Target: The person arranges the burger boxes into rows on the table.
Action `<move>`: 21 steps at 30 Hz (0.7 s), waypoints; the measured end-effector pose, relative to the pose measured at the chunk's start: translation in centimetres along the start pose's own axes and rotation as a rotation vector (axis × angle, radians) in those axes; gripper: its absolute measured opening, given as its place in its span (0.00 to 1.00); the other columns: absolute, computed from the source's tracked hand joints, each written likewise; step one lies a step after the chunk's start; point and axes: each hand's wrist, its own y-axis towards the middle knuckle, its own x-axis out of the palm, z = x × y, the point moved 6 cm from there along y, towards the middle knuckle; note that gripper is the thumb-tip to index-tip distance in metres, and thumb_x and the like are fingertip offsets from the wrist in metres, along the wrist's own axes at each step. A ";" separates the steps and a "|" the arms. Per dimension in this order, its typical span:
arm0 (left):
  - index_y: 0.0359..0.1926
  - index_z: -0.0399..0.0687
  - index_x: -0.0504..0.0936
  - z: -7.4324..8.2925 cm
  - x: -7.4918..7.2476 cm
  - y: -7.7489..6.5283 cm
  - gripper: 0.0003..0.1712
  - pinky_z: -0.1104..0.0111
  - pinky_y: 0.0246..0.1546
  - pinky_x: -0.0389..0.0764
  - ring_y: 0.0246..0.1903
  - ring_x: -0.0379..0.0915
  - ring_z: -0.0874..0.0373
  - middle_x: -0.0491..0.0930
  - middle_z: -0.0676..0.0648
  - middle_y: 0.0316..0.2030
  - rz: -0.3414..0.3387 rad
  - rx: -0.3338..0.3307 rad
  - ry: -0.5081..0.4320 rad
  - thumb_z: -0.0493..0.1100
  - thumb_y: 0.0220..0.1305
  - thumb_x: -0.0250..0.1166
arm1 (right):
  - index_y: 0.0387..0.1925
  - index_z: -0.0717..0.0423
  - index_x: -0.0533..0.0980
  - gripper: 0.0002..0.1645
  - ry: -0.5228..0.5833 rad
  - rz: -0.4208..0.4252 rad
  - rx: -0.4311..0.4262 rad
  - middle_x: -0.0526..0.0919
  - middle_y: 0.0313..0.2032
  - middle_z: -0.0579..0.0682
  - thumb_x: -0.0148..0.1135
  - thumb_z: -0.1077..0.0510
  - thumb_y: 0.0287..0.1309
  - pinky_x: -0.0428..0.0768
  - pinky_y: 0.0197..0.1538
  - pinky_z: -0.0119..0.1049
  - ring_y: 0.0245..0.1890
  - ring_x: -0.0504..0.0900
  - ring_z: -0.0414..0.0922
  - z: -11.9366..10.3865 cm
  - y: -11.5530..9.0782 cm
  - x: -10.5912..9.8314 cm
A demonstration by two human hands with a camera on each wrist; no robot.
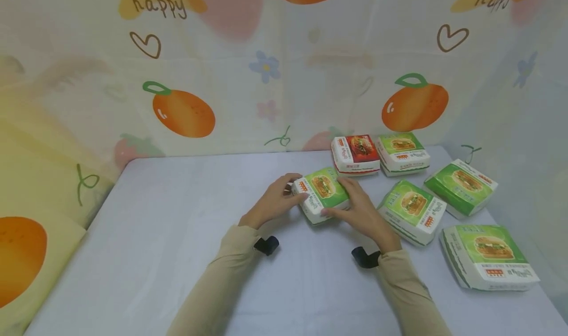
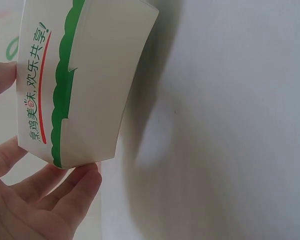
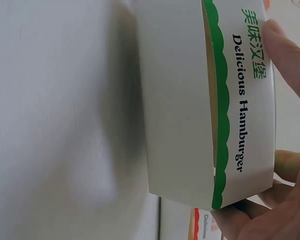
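Note:
A green and white hamburger box (image 1: 326, 185) is between my two hands in the middle of the table, its burger picture facing up. My left hand (image 1: 272, 200) grips its left side, thumb at the upper edge and fingers bent along the end. From the right, my right hand (image 1: 366, 216) holds the opposite side, thumb near the front corner. In the left wrist view the box's white side (image 2: 102, 75) bears a green scalloped edge; the right wrist view shows "Delicious Hamburger" lettering on its side (image 3: 240, 110). Shadow lies under the box; whether it touches the table cannot be told.
A red and white box (image 1: 357, 154) and a green one (image 1: 403, 152) sit at the back right. More green boxes stand along the right: one (image 1: 412, 210) beside my right hand, one (image 1: 462, 185) behind it, one (image 1: 490, 257) nearer the front. A printed cloth (image 1: 293, 99) hangs behind the white table (image 1: 168, 237).

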 end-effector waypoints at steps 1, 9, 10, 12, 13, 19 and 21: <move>0.68 0.54 0.68 -0.1 -0.2 -0.1 0.34 0.56 0.60 0.77 0.58 0.73 0.50 0.72 0.47 0.65 0.004 -0.004 -0.001 0.56 0.64 0.65 | 0.76 0.61 0.53 0.62 0.006 -0.001 -0.002 0.54 0.75 0.62 0.74 0.39 0.50 0.55 0.75 0.60 0.75 0.54 0.61 -0.1 0.1 0.1; 0.69 0.53 0.66 -0.9 -1.5 -1.3 0.35 0.55 0.61 0.75 0.60 0.72 0.47 0.71 0.45 0.65 0.037 -0.013 0.000 0.55 0.65 0.65 | 0.75 0.60 0.54 0.61 0.032 -0.016 -0.027 0.56 0.75 0.60 0.74 0.40 0.50 0.56 0.75 0.60 0.75 0.55 0.59 -1.1 0.9 1.5; 0.70 0.52 0.66 -1.0 -1.6 -1.5 0.35 0.54 0.62 0.75 0.60 0.72 0.47 0.71 0.44 0.65 0.044 -0.016 0.001 0.55 0.65 0.65 | 0.75 0.60 0.54 0.60 0.033 -0.018 -0.027 0.56 0.75 0.60 0.74 0.40 0.50 0.56 0.75 0.60 0.75 0.55 0.59 -1.2 1.0 1.8; 0.70 0.52 0.66 -1.3 -2.0 -1.8 0.35 0.54 0.62 0.75 0.60 0.72 0.46 0.70 0.44 0.65 0.059 -0.014 0.008 0.55 0.66 0.65 | 0.75 0.60 0.54 0.60 0.038 -0.020 -0.031 0.56 0.74 0.60 0.74 0.40 0.50 0.57 0.75 0.60 0.75 0.56 0.59 -1.4 1.2 2.1; 0.70 0.51 0.66 -1.4 -2.1 -1.9 0.35 0.54 0.63 0.75 0.61 0.72 0.46 0.70 0.44 0.66 0.067 -0.013 0.011 0.55 0.66 0.64 | 0.75 0.59 0.54 0.60 0.040 -0.022 -0.032 0.56 0.74 0.59 0.74 0.40 0.50 0.57 0.75 0.59 0.75 0.56 0.58 -1.6 1.2 2.3; 0.71 0.52 0.65 -1.8 -3.2 -3.0 0.35 0.54 0.64 0.74 0.61 0.70 0.47 0.68 0.43 0.67 0.093 -0.019 0.020 0.55 0.67 0.63 | 0.75 0.60 0.55 0.59 0.054 -0.026 -0.046 0.57 0.75 0.59 0.74 0.41 0.50 0.57 0.75 0.57 0.75 0.56 0.57 -2.6 1.7 3.3; 0.71 0.51 0.65 -1.9 -3.6 -3.3 0.35 0.55 0.65 0.73 0.61 0.70 0.47 0.68 0.43 0.67 0.104 -0.024 0.025 0.55 0.67 0.63 | 0.75 0.60 0.55 0.60 0.057 -0.025 -0.046 0.57 0.75 0.59 0.75 0.41 0.50 0.57 0.76 0.56 0.76 0.56 0.57 -2.9 1.9 3.7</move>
